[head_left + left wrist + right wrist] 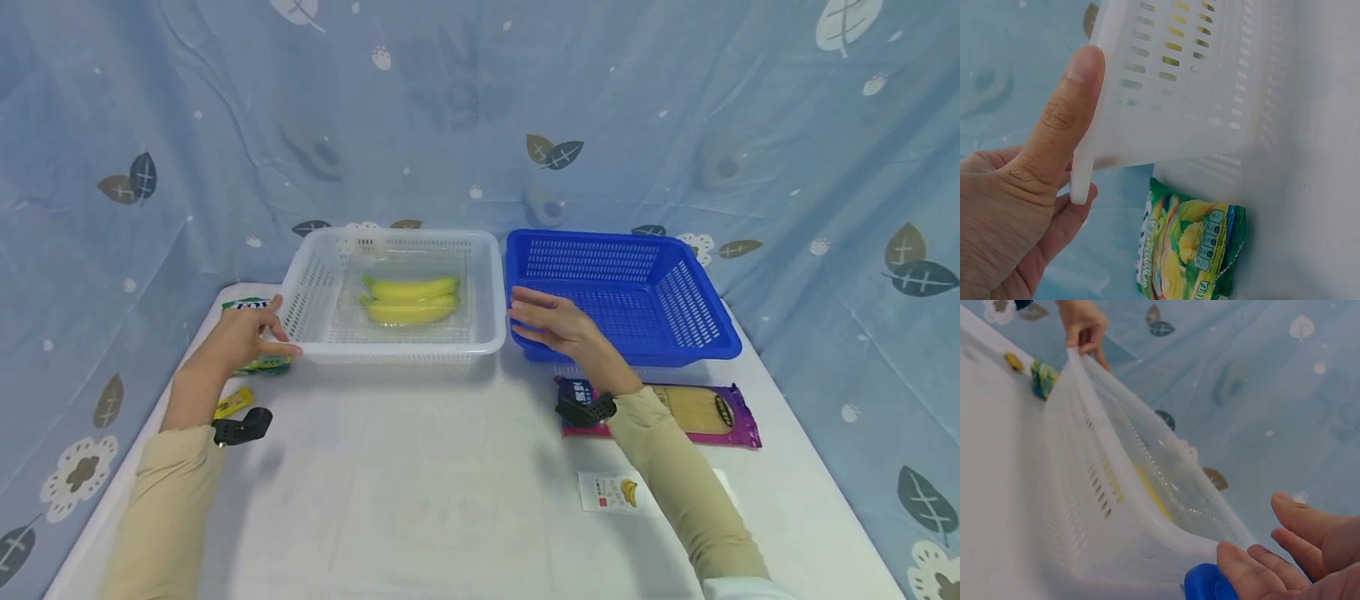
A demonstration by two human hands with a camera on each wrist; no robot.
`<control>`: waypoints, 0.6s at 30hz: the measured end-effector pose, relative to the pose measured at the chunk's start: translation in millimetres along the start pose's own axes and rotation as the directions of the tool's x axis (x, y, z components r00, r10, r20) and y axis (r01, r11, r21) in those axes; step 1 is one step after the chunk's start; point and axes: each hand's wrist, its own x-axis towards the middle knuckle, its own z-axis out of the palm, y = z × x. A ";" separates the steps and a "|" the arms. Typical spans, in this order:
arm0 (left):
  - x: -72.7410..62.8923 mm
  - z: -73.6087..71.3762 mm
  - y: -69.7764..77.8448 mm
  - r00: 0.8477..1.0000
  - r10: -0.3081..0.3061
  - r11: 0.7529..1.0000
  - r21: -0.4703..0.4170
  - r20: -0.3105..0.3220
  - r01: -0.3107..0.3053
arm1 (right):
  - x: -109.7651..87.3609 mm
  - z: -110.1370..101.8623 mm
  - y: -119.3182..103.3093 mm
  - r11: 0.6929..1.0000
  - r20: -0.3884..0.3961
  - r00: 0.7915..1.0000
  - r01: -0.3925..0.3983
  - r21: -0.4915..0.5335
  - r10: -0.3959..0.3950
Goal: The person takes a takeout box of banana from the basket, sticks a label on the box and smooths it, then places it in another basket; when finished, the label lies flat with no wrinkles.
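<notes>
My left hand (251, 333) grips the left rim of a white plastic basket (397, 348), thumb on one side and fingers under the lip, as the left wrist view shows. Two yellow-green bananas (411, 312) in clear packaging lie inside the basket. At the basket's right end my right hand (555, 323) has its fingers loosely extended, their tips right at the white rim. Its thumb stands apart in the right wrist view. That hand overlaps the left end of a blue plastic basket (705, 333) in the head view.
A green drink-labelled packet (1191, 250) lies beneath the white basket's left end, a small yellow packet (234, 402) nearer me. Under my right forearm lie a purple noodle pack (693, 408) and a white packet with a banana picture (607, 492). Patterned blue cloth surrounds the table.
</notes>
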 end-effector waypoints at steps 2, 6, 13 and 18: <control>0.2 -0.6 0.7 1.000 -0.005 1.000 0.005 0.010 0.005 | 15.4 -0.1 2.8 0.974 -0.088 0.982 -0.148 0.170 0.165; 0.7 -0.6 2.4 1.000 -0.016 1.000 0.021 0.026 0.015 | 29.4 0.5 7.1 0.936 -0.137 0.957 -0.211 0.283 0.257; 1.5 0.6 3.7 0.999 -0.022 0.999 0.035 0.037 0.020 | 11.8 5.5 1.9 0.965 0.096 0.978 0.201 -0.168 -0.187; 0.8 -0.1 4.6 0.999 -0.016 0.999 0.041 0.029 0.015 | 25.0 15.5 -10.5 0.997 0.007 0.999 0.039 -0.072 -0.039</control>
